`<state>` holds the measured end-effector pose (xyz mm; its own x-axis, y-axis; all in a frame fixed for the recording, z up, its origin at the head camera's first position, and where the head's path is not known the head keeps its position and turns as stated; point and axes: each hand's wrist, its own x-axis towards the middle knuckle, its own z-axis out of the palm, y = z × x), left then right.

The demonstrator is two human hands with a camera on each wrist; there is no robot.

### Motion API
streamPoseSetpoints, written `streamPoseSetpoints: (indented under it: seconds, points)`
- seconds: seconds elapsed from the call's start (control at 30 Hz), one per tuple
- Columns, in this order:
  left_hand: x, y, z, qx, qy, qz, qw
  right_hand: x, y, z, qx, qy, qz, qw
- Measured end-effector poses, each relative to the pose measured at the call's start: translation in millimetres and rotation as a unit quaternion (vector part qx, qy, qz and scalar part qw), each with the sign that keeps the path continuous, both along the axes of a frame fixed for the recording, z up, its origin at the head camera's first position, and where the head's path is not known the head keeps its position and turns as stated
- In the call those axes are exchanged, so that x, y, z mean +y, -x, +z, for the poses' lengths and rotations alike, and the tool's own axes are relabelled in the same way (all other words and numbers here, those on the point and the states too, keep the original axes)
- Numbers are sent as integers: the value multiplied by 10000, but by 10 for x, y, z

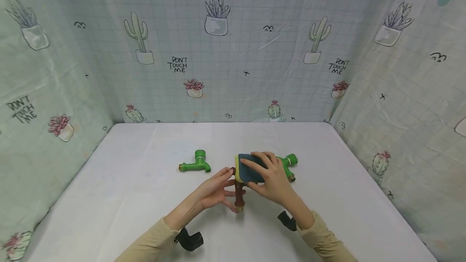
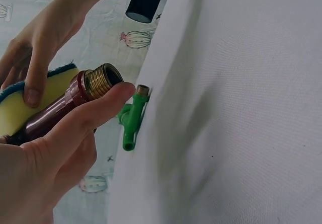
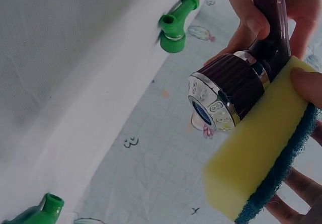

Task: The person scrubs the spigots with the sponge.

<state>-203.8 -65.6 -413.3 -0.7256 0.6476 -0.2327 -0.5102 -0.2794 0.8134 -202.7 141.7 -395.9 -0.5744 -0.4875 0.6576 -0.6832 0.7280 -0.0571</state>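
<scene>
A dark red-brown tap (image 1: 239, 197) with a brass threaded end is in my left hand (image 1: 214, 191), above the middle of the table. Thumb and fingers go round its body in the left wrist view, where the threaded end (image 2: 103, 82) points away from the palm. My right hand (image 1: 271, 179) grips a sponge (image 1: 250, 169), yellow with a dark blue scouring side. The yellow face of the sponge (image 3: 256, 148) lies against the tap's body, beside the ribbed knob (image 3: 229, 85) with its silver cap, in the right wrist view.
A green tap (image 1: 194, 166) lies behind and left of my hands on the white table (image 1: 138, 181). Another green tap (image 1: 290, 164) lies to the right, partly behind my right hand. Black elbow-shaped pieces (image 1: 191, 241) lie near each forearm, one partly under the right sleeve.
</scene>
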Motion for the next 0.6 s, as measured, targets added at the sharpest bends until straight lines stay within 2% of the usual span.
streamPoseSetpoints:
  seconds: [0.27, 0.6]
  points:
    - [4, 1, 14, 12, -5, 155, 9999, -1, -12, -5, 98, -37, -61, 9999]
    - [-18, 19, 133, 167, -215, 226, 9994, 12, -131, -29, 257, -253, 333, 9988]
